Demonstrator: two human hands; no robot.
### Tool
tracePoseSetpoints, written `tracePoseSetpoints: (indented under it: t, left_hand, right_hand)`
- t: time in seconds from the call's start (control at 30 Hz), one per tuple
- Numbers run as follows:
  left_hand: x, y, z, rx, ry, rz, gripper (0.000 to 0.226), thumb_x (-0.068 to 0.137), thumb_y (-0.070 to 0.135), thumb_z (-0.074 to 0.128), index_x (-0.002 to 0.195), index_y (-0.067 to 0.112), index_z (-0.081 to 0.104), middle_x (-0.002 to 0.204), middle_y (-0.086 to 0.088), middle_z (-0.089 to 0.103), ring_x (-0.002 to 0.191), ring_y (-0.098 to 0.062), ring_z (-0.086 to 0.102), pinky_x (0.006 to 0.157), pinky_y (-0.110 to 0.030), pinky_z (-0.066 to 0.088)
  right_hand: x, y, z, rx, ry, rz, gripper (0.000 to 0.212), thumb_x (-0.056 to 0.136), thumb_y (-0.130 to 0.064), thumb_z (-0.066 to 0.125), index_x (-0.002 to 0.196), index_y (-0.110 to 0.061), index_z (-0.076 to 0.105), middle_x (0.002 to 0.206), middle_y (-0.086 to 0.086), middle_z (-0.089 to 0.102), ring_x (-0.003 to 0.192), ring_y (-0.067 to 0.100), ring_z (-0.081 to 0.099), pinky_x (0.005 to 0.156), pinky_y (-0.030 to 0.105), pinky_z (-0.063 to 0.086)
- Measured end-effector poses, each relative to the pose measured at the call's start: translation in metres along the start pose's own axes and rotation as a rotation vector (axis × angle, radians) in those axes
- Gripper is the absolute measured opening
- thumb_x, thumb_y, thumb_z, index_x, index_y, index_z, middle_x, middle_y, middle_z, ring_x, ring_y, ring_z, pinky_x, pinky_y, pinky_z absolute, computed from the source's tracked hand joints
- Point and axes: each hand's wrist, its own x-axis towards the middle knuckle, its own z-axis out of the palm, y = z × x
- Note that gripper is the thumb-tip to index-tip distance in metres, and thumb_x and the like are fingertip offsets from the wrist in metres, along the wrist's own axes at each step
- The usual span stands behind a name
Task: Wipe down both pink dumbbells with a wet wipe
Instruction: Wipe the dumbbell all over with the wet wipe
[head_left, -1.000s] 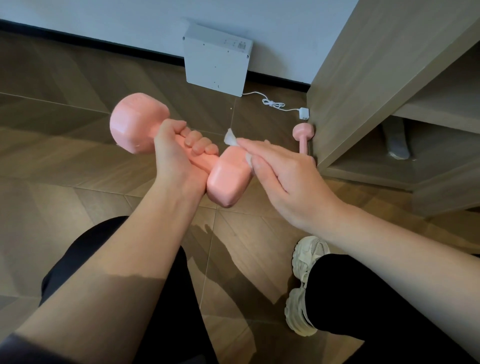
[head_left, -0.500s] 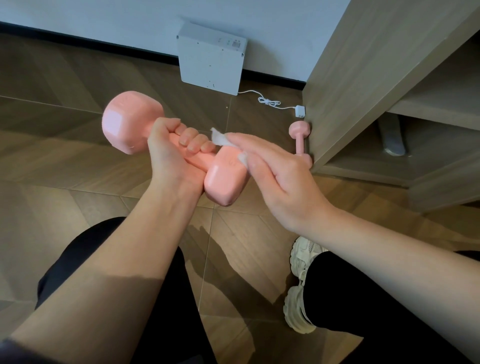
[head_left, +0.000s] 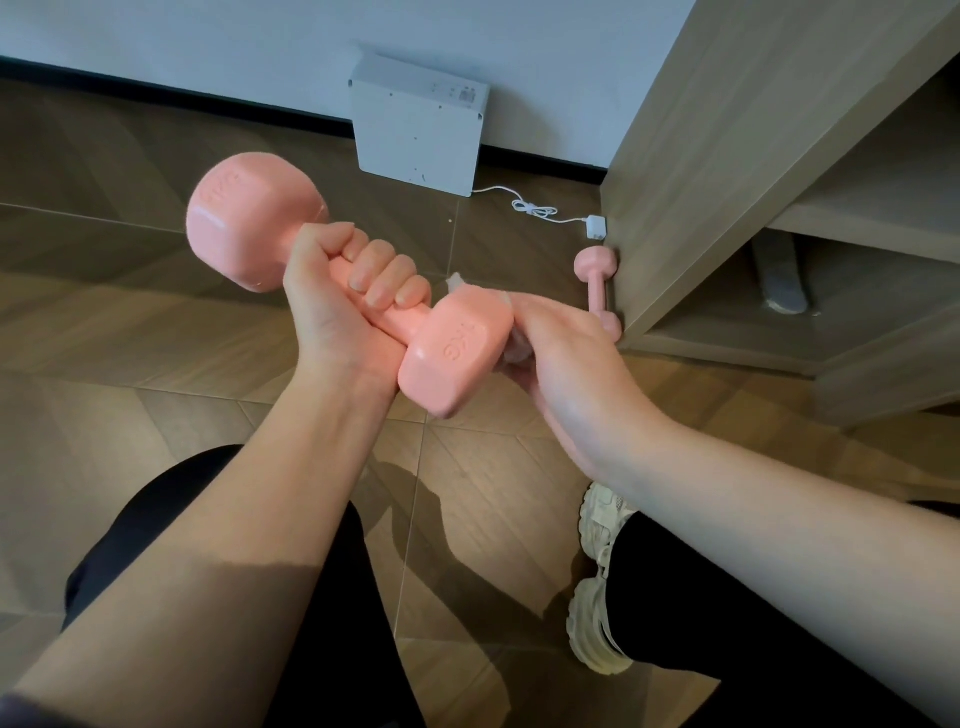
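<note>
As the left hand (head_left: 337, 317) grips the dumbbell (head_left: 457, 353), the right hand (head_left: 566, 358), seemingly cupping the wet wipe (head_left: 517, 349), has advanced to its near end.

The light is bright and even, without hard glare. It seems to come from the front and above, because the shadows of both arms and of the dumbbell (head_left: 457, 353) fall with soft edges on the wooden floor (head_left: 104, 322), toward the person. A line of shade crosses the left forearm (head_left: 249, 519), and the part nearer the camera is darker. The floor has a pale sheen at the left. The wet wipe (head_left: 517, 348) at the right hand (head_left: 566, 358) is smeared and unsharp. The wide lens bends the baseboard (head_left: 156, 91) and makes the cabinet (head_left: 727, 156) lean.
</note>
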Motion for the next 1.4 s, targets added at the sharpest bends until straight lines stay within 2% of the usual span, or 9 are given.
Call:
tracePoseSetpoints:
  t: [0.1, 0.23, 0.4, 0.5, 0.7, 0.83, 1.0, 1.13, 1.4]
  left_hand:
    - [0.001, 0.004, 0.0, -0.029, -0.005, -0.004, 0.034, 0.085, 0.014, 0.044, 0.054, 0.02, 0.03, 0.043, 0.008, 0.023, 0.037, -0.008, 0.019, 0.039, -0.021, 0.025]
    - [0.001, 0.005, 0.0, -0.063, -0.006, -0.002, 0.037, 0.086, 0.014, 0.041, 0.051, 0.02, 0.029, 0.041, 0.008, 0.022, 0.036, -0.008, 0.018, 0.039, -0.021, 0.025]
    - [0.002, 0.005, -0.001, -0.038, -0.019, 0.012, 0.035, 0.086, 0.015, 0.043, 0.054, 0.02, 0.029, 0.042, 0.008, 0.024, 0.037, -0.009, 0.019, 0.039, -0.021, 0.024]
    - [0.004, 0.003, -0.004, -0.039, -0.025, 0.024, 0.034, 0.086, 0.016, 0.044, 0.054, 0.019, 0.032, 0.042, 0.008, 0.027, 0.037, -0.008, 0.022, 0.04, -0.021, 0.027]
    - [0.01, -0.008, -0.004, 0.097, 0.223, 0.016, 0.03, 0.087, 0.022, 0.063, 0.064, 0.015, 0.044, 0.054, 0.002, 0.048, 0.049, -0.013, 0.05, 0.063, -0.025, 0.051]
    - [0.012, -0.008, -0.012, 0.067, 0.4, -0.032, 0.037, 0.091, 0.018, 0.056, 0.061, 0.018, 0.035, 0.045, 0.007, 0.035, 0.039, -0.008, 0.035, 0.05, -0.019, 0.039]
    - [0.013, 0.0, -0.01, 0.111, 0.277, -0.012, 0.034, 0.089, 0.01, 0.046, 0.061, 0.019, 0.029, 0.047, 0.007, 0.026, 0.036, -0.009, 0.023, 0.04, -0.018, 0.029]
    - [0.011, -0.001, -0.01, 0.107, 0.241, -0.047, 0.032, 0.088, 0.009, 0.047, 0.064, 0.018, 0.029, 0.049, 0.007, 0.028, 0.04, -0.008, 0.025, 0.047, -0.019, 0.03]
    - [0.007, -0.003, -0.009, 0.074, 0.192, -0.106, 0.037, 0.088, 0.009, 0.047, 0.056, 0.018, 0.032, 0.046, 0.007, 0.027, 0.035, -0.008, 0.026, 0.039, -0.018, 0.031]
  right_hand:
    - [-0.01, 0.002, -0.003, -0.44, -0.006, -0.477, 0.03, 0.102, -0.007, 0.041, 0.115, -0.011, 0.069, 0.111, -0.008, 0.07, 0.108, 0.0, 0.06, 0.098, 0.005, 0.032]
    - [-0.013, 0.005, -0.007, -0.735, -0.091, -0.862, 0.034, 0.099, 0.001, 0.042, 0.129, 0.005, 0.056, 0.13, 0.011, 0.06, 0.126, 0.013, 0.051, 0.111, 0.011, 0.019]
    - [-0.009, 0.001, -0.006, -0.446, -0.129, -0.447, 0.034, 0.103, -0.015, 0.042, 0.133, -0.005, 0.055, 0.127, 0.002, 0.062, 0.118, -0.004, 0.051, 0.094, -0.004, 0.024]
    - [-0.008, 0.007, -0.006, -0.251, -0.25, -0.22, 0.048, 0.091, -0.031, 0.063, 0.136, -0.022, 0.047, 0.124, -0.008, 0.057, 0.115, 0.002, 0.054, 0.092, 0.014, 0.045]
    - [-0.01, 0.01, -0.007, -0.735, -0.194, -0.596, 0.071, 0.075, -0.022, 0.082, 0.136, -0.016, 0.046, 0.138, -0.002, 0.047, 0.127, 0.013, 0.045, 0.103, 0.027, 0.041]
    - [-0.006, 0.013, -0.017, -1.074, -0.36, -0.758, 0.067, 0.086, -0.027, 0.071, 0.144, -0.01, 0.042, 0.151, 0.006, 0.038, 0.139, 0.024, 0.036, 0.109, 0.047, 0.037]
    - [-0.004, 0.014, -0.022, -0.787, -0.259, -0.497, 0.054, 0.097, -0.037, 0.048, 0.146, -0.014, 0.039, 0.148, -0.003, 0.045, 0.137, 0.007, 0.039, 0.111, 0.038, 0.035]
    - [-0.006, 0.017, -0.022, -0.855, -0.356, -0.719, 0.047, 0.098, -0.02, 0.045, 0.144, -0.011, 0.041, 0.15, 0.003, 0.042, 0.141, 0.013, 0.035, 0.112, 0.041, 0.036]
    - [-0.007, 0.024, -0.026, -0.715, -0.319, -0.544, 0.05, 0.096, -0.003, 0.036, 0.146, -0.006, 0.04, 0.149, 0.005, 0.044, 0.14, 0.009, 0.037, 0.115, 0.024, 0.03]
